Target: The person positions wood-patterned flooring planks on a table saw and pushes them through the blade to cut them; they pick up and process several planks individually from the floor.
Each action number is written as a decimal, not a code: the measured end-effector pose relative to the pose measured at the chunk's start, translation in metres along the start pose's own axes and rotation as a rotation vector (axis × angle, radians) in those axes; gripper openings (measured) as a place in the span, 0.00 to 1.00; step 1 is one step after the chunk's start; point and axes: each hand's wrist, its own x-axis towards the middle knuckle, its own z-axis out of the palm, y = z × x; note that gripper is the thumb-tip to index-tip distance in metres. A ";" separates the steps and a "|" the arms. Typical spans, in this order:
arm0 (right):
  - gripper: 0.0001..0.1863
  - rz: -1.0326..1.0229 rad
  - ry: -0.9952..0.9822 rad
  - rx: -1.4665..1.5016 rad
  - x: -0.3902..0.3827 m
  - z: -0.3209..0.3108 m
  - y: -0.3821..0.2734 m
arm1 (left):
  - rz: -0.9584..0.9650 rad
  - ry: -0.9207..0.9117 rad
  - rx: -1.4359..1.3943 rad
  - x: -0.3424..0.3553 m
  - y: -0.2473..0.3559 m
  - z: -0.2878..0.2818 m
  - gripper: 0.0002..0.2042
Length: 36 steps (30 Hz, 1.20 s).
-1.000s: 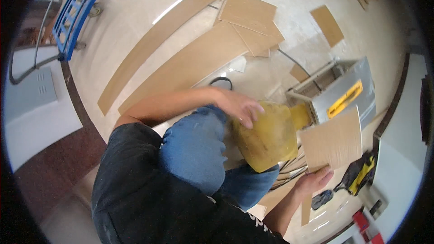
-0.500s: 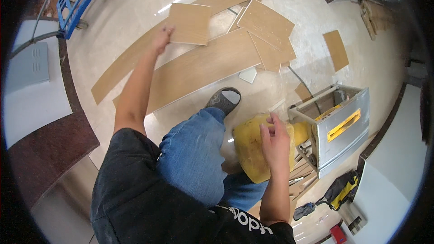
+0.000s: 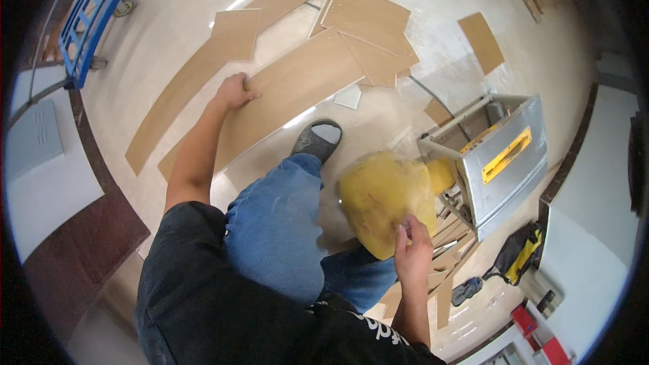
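Note:
My left hand (image 3: 236, 90) is at the far long edge of a wide light-brown wood plank (image 3: 297, 78), its thumb over the top face and fingers curled at the edge. A small square board (image 3: 234, 35) lies just beyond it, overlapping a long narrow plank (image 3: 169, 105). My right hand (image 3: 413, 247) is closed in front of a bulging yellow dust bag (image 3: 382, 192), thumb close to the bent fingers; whether anything is pinched there cannot be made out. The bag joins a silver bench machine (image 3: 510, 165) with a yellow insert, perhaps a table saw, lying on its side.
Several cut boards (image 3: 368, 17) are piled ahead, with one board (image 3: 481, 42) apart at the right. Offcuts (image 3: 456, 243) lie below the machine. A blue trolley (image 3: 94, 23) stands far left; a black and yellow bag (image 3: 520, 253) is at the right. A cable crosses the floor.
My left hand has let go of the small square board, which now lies on the narrow plank, and moved to the wide plank's edge. My right hand has lowered and its fingers have closed.

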 end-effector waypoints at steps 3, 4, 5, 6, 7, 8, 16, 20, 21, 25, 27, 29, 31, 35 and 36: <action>0.15 0.002 -0.011 0.081 -0.018 0.006 0.001 | -0.047 -0.261 -0.206 -0.006 -0.007 -0.034 0.31; 0.13 -0.001 0.007 0.102 -0.023 0.008 0.006 | -0.084 -0.277 -0.208 -0.008 -0.006 -0.042 0.28; 0.13 0.017 0.032 0.116 -0.028 0.007 0.009 | -0.083 -0.255 -0.248 -0.013 -0.003 -0.045 0.27; 0.14 0.043 0.047 0.115 -0.034 0.004 0.013 | -0.069 -0.236 -0.284 -0.019 0.002 -0.045 0.26; 0.14 0.087 0.075 0.114 -0.042 0.000 0.019 | 0.021 -0.220 -0.414 -0.024 0.010 -0.044 0.24; 0.14 0.149 0.138 0.113 -0.050 -0.003 0.024 | 0.008 -0.215 -0.483 -0.030 0.026 -0.042 0.23; 0.11 0.128 0.388 0.188 -0.107 -0.044 0.045 | 0.218 0.227 -0.300 -0.142 0.132 -0.218 0.21; 0.10 0.171 0.454 0.381 -0.131 -0.044 0.041 | 0.417 0.575 -0.548 -0.137 0.157 -0.350 0.24; 0.10 0.181 0.431 0.462 -0.134 -0.047 0.039 | 0.417 0.566 -0.669 -0.152 0.197 -0.383 0.27; 0.13 -0.053 0.399 0.752 -0.118 -0.066 0.000 | 0.744 0.776 -1.170 -0.190 0.326 -0.466 0.28; 0.14 -0.199 0.277 0.902 -0.103 -0.083 -0.025 | 0.976 0.621 -1.345 -0.182 0.355 -0.496 0.26; 0.14 -0.317 0.084 1.162 -0.086 -0.100 -0.051 | 0.950 0.505 -1.532 -0.196 0.414 -0.499 0.23; 0.17 -0.376 0.023 1.399 -0.064 -0.107 -0.071 | 0.974 0.369 -1.683 -0.206 0.471 -0.478 0.21; 0.27 -0.365 0.169 2.261 -0.026 -0.138 -0.050 | 0.804 -0.033 -1.974 -0.260 0.574 -0.369 0.23; 0.30 -0.792 0.267 2.129 0.001 -0.136 -0.008 | 0.819 -0.156 -1.967 -0.261 0.586 -0.343 0.23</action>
